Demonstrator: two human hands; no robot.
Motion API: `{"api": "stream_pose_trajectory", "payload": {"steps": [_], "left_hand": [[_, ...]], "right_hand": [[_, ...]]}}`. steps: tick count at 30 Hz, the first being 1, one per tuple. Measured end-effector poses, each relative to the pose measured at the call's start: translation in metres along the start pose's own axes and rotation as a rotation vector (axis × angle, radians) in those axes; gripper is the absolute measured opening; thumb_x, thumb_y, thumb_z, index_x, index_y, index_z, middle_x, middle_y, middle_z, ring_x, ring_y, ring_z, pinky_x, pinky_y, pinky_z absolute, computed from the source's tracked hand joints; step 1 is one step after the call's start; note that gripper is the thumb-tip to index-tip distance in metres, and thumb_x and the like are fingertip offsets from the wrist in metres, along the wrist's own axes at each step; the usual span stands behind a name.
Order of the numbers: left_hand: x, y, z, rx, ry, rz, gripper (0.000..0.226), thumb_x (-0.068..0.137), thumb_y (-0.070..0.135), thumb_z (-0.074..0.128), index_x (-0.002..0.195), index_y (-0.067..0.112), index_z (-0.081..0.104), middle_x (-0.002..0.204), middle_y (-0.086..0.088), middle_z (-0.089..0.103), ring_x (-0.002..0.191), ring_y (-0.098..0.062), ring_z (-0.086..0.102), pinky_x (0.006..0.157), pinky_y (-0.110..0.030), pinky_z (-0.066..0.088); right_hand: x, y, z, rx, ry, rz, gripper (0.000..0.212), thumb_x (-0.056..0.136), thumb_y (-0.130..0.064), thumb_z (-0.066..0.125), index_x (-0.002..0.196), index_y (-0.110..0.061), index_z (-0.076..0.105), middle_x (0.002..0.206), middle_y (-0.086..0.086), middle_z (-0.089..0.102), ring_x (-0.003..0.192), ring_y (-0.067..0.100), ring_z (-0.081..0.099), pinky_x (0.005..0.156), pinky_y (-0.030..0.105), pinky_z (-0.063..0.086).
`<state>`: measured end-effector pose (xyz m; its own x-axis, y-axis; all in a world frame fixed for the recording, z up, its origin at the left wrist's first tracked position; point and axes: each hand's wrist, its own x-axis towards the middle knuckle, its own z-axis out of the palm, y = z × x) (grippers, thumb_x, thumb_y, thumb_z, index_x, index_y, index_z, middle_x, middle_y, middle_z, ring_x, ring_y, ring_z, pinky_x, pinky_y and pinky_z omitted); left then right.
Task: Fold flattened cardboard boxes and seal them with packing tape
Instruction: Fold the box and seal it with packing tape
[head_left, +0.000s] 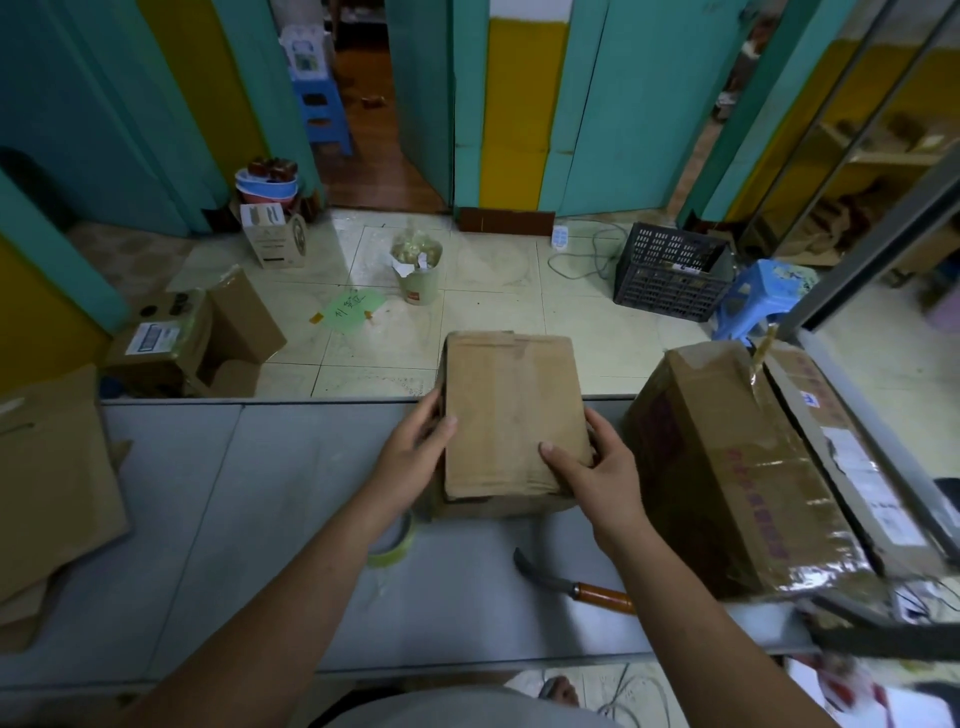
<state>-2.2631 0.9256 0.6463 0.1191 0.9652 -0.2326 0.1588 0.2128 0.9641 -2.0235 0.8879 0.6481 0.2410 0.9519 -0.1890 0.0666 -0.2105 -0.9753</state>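
A small cardboard box is held at the far edge of the counter, near its middle. Its left side is gripped by the left hand, thumb laid on top. Its near right corner is gripped by the right hand, thumb also on top. A tape roll is seen just beside the box, partly hidden by the left forearm. A knife is laid nearer the front edge. A large taped box is set at the right edge, flat cardboard at the left.
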Motion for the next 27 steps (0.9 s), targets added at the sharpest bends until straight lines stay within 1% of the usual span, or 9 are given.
{"api": "stream_pose_trajectory", "payload": {"steps": [2, 3, 7, 11, 15, 18, 21, 24, 27], "left_hand": [[0.0, 0.001, 0.01, 0.029, -0.014, 0.011, 0.068, 0.099, 0.054, 0.066, 0.16, 0.044, 0.038, 0.145, 0.025, 0.057, 0.134, 0.003, 0.053, 0.11, -0.03, 0.049], [0.0, 0.002, 0.015, 0.042, -0.018, 0.015, 0.071, 0.096, 0.056, 0.069, 0.159, 0.045, 0.039, 0.142, 0.029, 0.057, 0.131, 0.006, 0.052, 0.108, -0.028, 0.048], [0.002, 0.004, 0.037, 0.027, -0.065, -0.007, 0.063, 0.102, 0.035, 0.07, 0.157, 0.042, 0.041, 0.131, 0.037, 0.054, 0.121, 0.015, 0.052, 0.1, -0.018, 0.049], [0.002, -0.002, 0.065, 0.011, -0.119, -0.027, 0.066, 0.102, 0.033, 0.069, 0.161, 0.039, 0.039, 0.145, 0.022, 0.058, 0.133, 0.0, 0.056, 0.11, -0.032, 0.051], [-0.005, -0.006, 0.099, -0.017, -0.146, -0.04, 0.058, 0.104, 0.024, 0.067, 0.157, 0.032, 0.044, 0.144, 0.013, 0.061, 0.135, -0.01, 0.059, 0.111, -0.035, 0.052], [-0.009, -0.01, 0.114, -0.02, -0.143, -0.035, 0.064, 0.103, 0.023, 0.069, 0.157, 0.033, 0.038, 0.142, 0.014, 0.058, 0.13, -0.007, 0.058, 0.109, -0.034, 0.052], [-0.011, -0.013, 0.12, -0.006, -0.137, -0.059, 0.067, 0.101, 0.027, 0.071, 0.159, 0.031, 0.035, 0.145, 0.009, 0.057, 0.125, -0.003, 0.059, 0.108, -0.036, 0.054], [-0.01, -0.019, 0.123, 0.047, -0.132, -0.071, 0.075, 0.096, 0.045, 0.074, 0.158, 0.035, 0.033, 0.142, 0.016, 0.057, 0.127, -0.005, 0.058, 0.109, -0.046, 0.054], [-0.011, -0.02, 0.124, 0.099, -0.148, -0.056, 0.081, 0.092, 0.058, 0.07, 0.159, 0.039, 0.028, 0.144, 0.018, 0.054, 0.131, -0.009, 0.056, 0.11, -0.047, 0.053]], "right_hand": [[-0.001, -0.001, -0.003, -0.058, 0.031, -0.043, 0.068, 0.085, -0.019, 0.085, 0.144, -0.025, 0.053, 0.129, -0.011, 0.061, 0.112, 0.002, 0.06, 0.074, 0.01, 0.055], [0.0, -0.002, -0.007, -0.09, 0.037, -0.056, 0.069, 0.085, -0.021, 0.085, 0.146, -0.022, 0.053, 0.131, -0.008, 0.062, 0.115, 0.004, 0.061, 0.077, 0.01, 0.054], [0.0, -0.006, -0.026, -0.321, 0.035, -0.065, 0.074, 0.089, -0.026, 0.081, 0.153, -0.018, 0.044, 0.14, -0.003, 0.058, 0.125, 0.011, 0.056, 0.082, 0.007, 0.05], [-0.004, -0.012, -0.051, -0.592, 0.076, 0.008, 0.079, 0.09, -0.039, 0.078, 0.154, -0.018, 0.037, 0.143, 0.006, 0.047, 0.132, 0.023, 0.048, 0.106, 0.036, 0.047], [-0.018, -0.027, -0.074, -0.934, 0.071, 0.022, 0.068, 0.095, -0.045, 0.068, 0.145, -0.009, 0.039, 0.139, 0.014, 0.036, 0.128, 0.032, 0.042, 0.102, 0.039, 0.045], [-0.025, -0.034, -0.082, -1.282, 0.011, -0.012, 0.045, 0.1, -0.046, 0.058, 0.128, -0.012, 0.049, 0.13, 0.015, 0.044, 0.117, 0.03, 0.043, 0.097, 0.04, 0.047], [-0.026, -0.035, -0.082, -1.42, -0.009, -0.008, 0.038, 0.102, -0.043, 0.052, 0.124, -0.012, 0.053, 0.131, 0.015, 0.05, 0.115, 0.031, 0.047, 0.095, 0.04, 0.046], [-0.028, -0.032, -0.078, -1.493, -0.054, 0.013, 0.041, 0.103, -0.037, 0.047, 0.135, -0.011, 0.05, 0.144, 0.017, 0.048, 0.125, 0.035, 0.046, 0.099, 0.042, 0.045], [-0.03, -0.03, -0.074, -1.555, -0.078, 0.075, 0.052, 0.104, -0.029, 0.039, 0.15, -0.004, 0.037, 0.159, 0.023, 0.035, 0.135, 0.042, 0.038, 0.104, 0.046, 0.041]]}}
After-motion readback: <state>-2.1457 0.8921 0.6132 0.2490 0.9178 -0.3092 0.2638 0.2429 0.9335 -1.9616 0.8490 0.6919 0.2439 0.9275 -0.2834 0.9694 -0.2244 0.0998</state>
